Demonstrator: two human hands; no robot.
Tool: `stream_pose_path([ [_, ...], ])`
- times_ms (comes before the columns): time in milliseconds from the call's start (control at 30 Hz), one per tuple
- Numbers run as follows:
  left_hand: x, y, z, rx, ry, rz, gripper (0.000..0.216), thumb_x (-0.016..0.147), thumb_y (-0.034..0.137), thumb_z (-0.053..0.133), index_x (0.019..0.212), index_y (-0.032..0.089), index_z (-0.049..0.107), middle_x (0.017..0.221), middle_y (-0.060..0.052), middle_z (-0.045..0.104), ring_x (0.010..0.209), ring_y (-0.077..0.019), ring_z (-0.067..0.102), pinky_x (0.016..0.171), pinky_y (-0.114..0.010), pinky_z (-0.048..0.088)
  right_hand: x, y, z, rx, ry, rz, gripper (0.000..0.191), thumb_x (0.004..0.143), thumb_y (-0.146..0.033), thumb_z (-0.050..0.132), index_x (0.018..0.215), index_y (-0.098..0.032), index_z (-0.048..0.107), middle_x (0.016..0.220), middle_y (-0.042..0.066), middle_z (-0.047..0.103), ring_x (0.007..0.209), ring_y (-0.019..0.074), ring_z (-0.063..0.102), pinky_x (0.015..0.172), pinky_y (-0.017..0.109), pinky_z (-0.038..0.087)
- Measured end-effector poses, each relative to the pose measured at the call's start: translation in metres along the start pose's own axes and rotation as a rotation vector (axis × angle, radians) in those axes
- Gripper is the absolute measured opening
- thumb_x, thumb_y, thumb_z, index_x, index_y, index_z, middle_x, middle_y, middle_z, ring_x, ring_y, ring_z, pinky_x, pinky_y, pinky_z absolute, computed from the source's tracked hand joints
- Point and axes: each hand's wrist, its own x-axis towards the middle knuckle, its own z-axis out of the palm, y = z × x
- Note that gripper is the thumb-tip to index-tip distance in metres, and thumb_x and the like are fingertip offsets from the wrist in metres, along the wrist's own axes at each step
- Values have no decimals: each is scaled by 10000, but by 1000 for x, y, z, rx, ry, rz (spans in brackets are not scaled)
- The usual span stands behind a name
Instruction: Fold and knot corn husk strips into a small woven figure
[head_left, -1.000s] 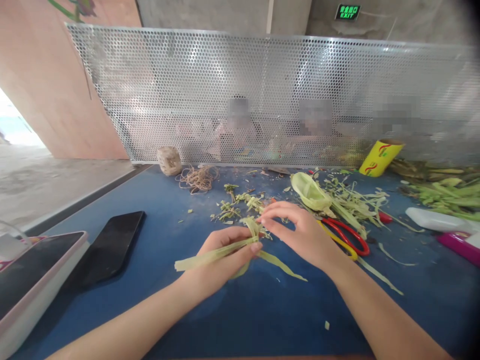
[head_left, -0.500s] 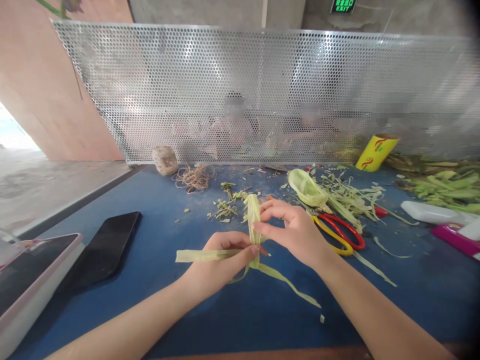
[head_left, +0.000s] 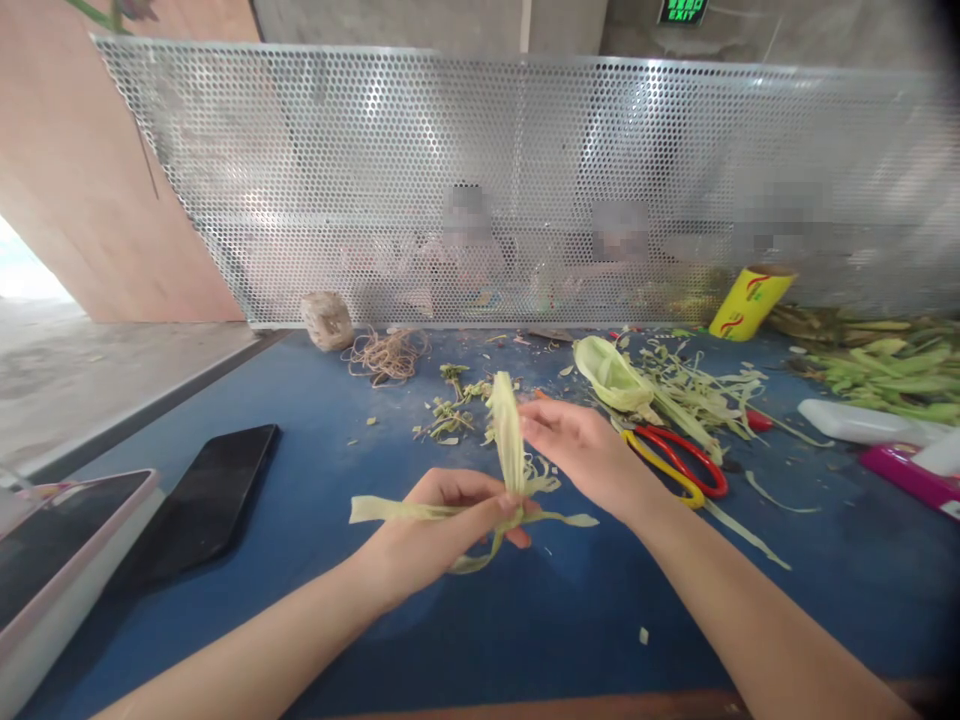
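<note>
Left hand pinches shut on crossed husk strips above the blue table. One strip stands upright from the pinch and another runs sideways through it. Right hand, fingers apart, touches the upright strip just right of the pinch. Scissors lie just beyond the right hand, and a phone lies well to the left.

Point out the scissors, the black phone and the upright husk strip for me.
scissors [head_left: 664, 441]: head view, on the red handle.
black phone [head_left: 210, 495]: head view, middle of its screen.
upright husk strip [head_left: 508, 430]: head view, on its broad upper part.
</note>
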Motion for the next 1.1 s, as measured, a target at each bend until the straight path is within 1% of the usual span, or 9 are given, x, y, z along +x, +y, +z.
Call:
stream_pose_path([
  [67,1,0,-2,-65,24,25,266,760,378,555,755,150,692,672,-64,692,642,-148,588,607,-239,428,-2,-2,-1,-3,-202,-5,293,813,-423,474,977,-224,613,936,36,635,906,201,570,829,345,410],
  [133,3,0,-5,-117,33,74,271,780,375,530,862,152,659,696,-55,675,646,-149,587,622,-251,435,-5,-3,0,-27,-294,-44,316,766,-401,556,1039,-246,592,1012,27,623,973,211,552,850,337,408],
  [267,5,-6,-6,-136,131,168,251,804,368,504,975,187,474,646,-11,640,612,-145,583,611,-268,440,-8,-6,7,-60,-194,-76,468,676,-344,663,1121,-268,541,1062,19,602,1008,212,535,859,336,406],
  [433,8,-14,-5,-161,135,171,317,783,374,527,932,244,279,533,47,609,475,-155,575,486,-262,438,-8,-6,18,-38,-168,-48,200,698,-341,633,833,-195,616,798,7,617,780,171,562,744,300,426],
  [567,6,-10,-9,99,267,169,233,796,404,490,806,243,322,501,85,538,432,-107,471,437,-200,351,-7,-5,23,8,-212,-70,116,729,-289,596,763,-182,625,758,1,583,749,151,529,721,277,409],
  [633,4,-4,-11,340,264,139,260,794,403,485,654,208,384,467,67,498,448,-98,432,454,-200,323,-7,-5,23,39,-219,-65,118,727,-282,597,788,-186,632,788,4,585,784,158,525,737,279,406],
  [700,2,1,-11,414,248,131,307,800,400,467,577,195,412,481,49,488,476,-103,428,473,-208,323,-7,-6,22,70,-222,-47,129,738,-293,586,797,-189,635,801,10,593,802,168,531,747,288,409],
  [867,3,3,-13,414,245,209,424,843,379,392,471,188,456,477,17,511,519,-123,478,555,-226,358,-6,-6,22,202,-283,-54,172,809,-275,490,764,-200,638,707,5,601,774,159,553,760,290,410],
  [1100,4,4,-17,250,274,231,394,822,402,427,502,179,483,494,7,528,515,-123,478,561,-239,385,-5,-3,19,122,-135,29,224,781,-351,526,650,-180,588,625,-16,522,667,131,497,658,260,382],
])
